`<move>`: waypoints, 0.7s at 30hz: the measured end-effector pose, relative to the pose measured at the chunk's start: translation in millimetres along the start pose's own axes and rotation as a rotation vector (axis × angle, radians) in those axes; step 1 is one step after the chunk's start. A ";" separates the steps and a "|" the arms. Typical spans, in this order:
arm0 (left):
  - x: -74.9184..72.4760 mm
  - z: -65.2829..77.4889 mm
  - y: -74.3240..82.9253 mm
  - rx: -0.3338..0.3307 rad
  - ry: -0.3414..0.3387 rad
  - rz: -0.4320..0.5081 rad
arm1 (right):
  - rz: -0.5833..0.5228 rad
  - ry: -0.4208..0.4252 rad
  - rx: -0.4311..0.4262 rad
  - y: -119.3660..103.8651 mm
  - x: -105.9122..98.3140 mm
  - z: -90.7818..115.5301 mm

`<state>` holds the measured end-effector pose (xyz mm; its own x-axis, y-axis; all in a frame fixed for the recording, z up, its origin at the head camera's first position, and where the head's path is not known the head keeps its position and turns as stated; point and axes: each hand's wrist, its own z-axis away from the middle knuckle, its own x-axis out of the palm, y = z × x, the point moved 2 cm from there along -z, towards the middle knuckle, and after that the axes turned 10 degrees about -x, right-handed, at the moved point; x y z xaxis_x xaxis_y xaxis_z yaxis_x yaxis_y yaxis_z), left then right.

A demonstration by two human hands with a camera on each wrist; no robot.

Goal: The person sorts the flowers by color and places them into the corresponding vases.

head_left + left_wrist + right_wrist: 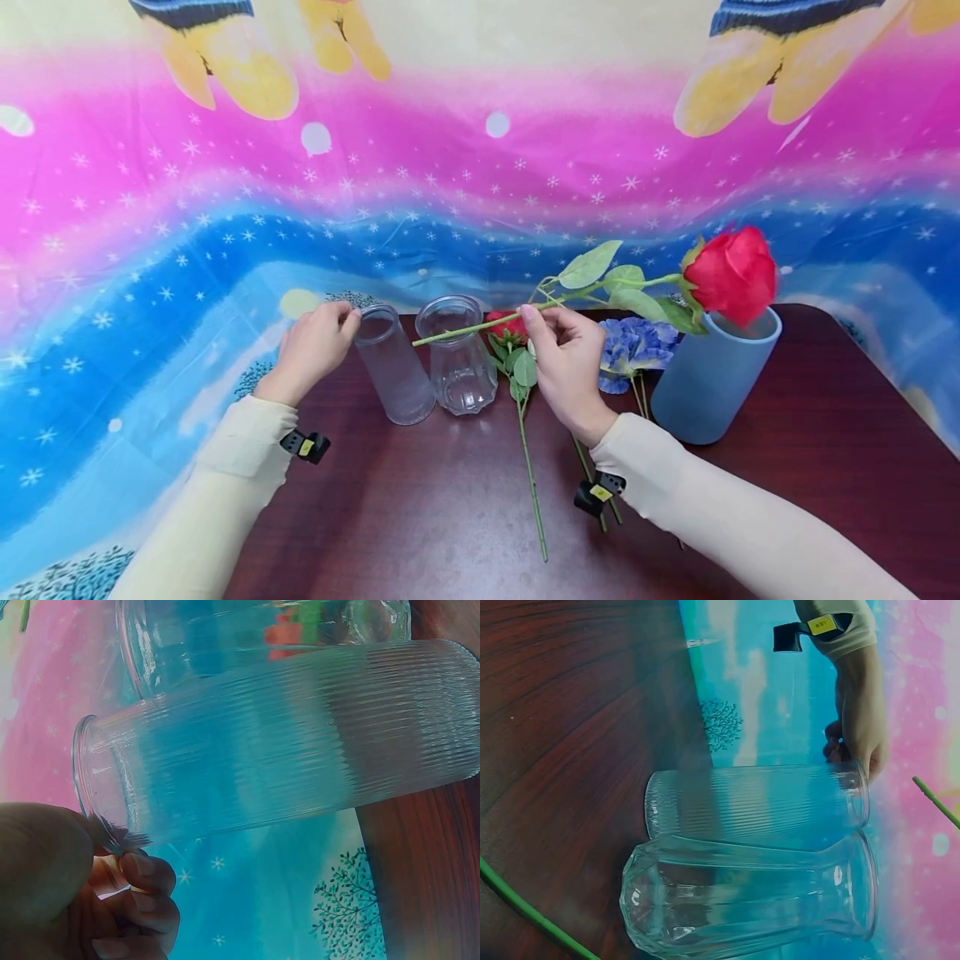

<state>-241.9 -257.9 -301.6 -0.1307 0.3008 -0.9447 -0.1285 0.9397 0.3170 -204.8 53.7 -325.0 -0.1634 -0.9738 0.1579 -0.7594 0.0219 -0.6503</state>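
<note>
In the head view my left hand (315, 346) pinches the rim of a tall ribbed glass vase (395, 371) standing on the table. The left wrist view shows the thumb and fingers at the rim of that ribbed vase (247, 750). My right hand (566, 358) pinches the green stem of a red artificial rose (731, 271). The rose lies nearly level in the air, bloom to the right above the blue vase, cut end to the left over the faceted clear glass vase (462, 367). In the right wrist view only the stem end (934, 801) shows beside the vases.
A second red rose (510, 329) lies on the dark wooden table (435, 517), stem toward me. Blue artificial flowers (633, 346) lie right of it, partly behind my right hand. A matte blue vase (712, 383) stands at the right. A printed cloth (450, 167) hangs behind.
</note>
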 end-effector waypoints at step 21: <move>1.5 -1.8 -1.0 0.008 0.010 0.016 | 0.024 -0.128 -0.001 -5.8 39.2 -24.4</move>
<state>-243.8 -258.7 -303.2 -0.1425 0.3137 -0.9388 -0.1181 0.9363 0.3308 -222.1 20.9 -296.9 -0.1001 -0.9939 0.0459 -0.7569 0.0461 -0.6519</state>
